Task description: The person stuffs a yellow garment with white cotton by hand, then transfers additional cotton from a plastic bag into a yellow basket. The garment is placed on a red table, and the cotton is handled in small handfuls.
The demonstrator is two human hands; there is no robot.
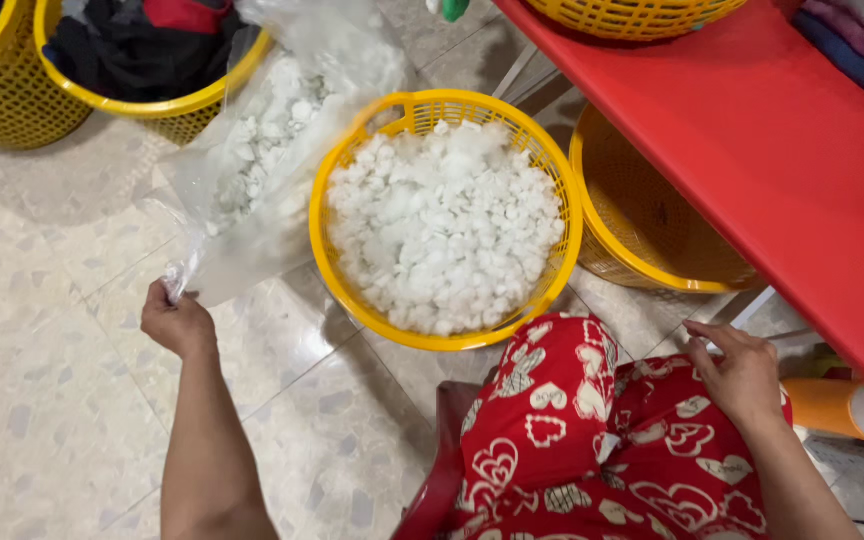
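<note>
My left hand (pixel 177 322) grips the bottom corner of a large clear plastic bag (pixel 272 150), which lies tilted on the floor with white stuffing lumps inside it. Its upper end rests near the rim of a round yellow basket (pixel 324 215) that is filled with the same white fluffy lumps (pixel 447 225). My right hand (pixel 737 370) rests on my knee, on red cloth printed with white hearts (pixel 572 430), fingers loosely spread and holding nothing.
An empty yellow basket (pixel 642 225) sits under a red table (pixel 752 130). Two more yellow baskets stand at top left, one (pixel 152 75) holding dark clothes. Another yellow basket (pixel 632 15) is on the table. An orange bottle (pixel 837 408) lies at right.
</note>
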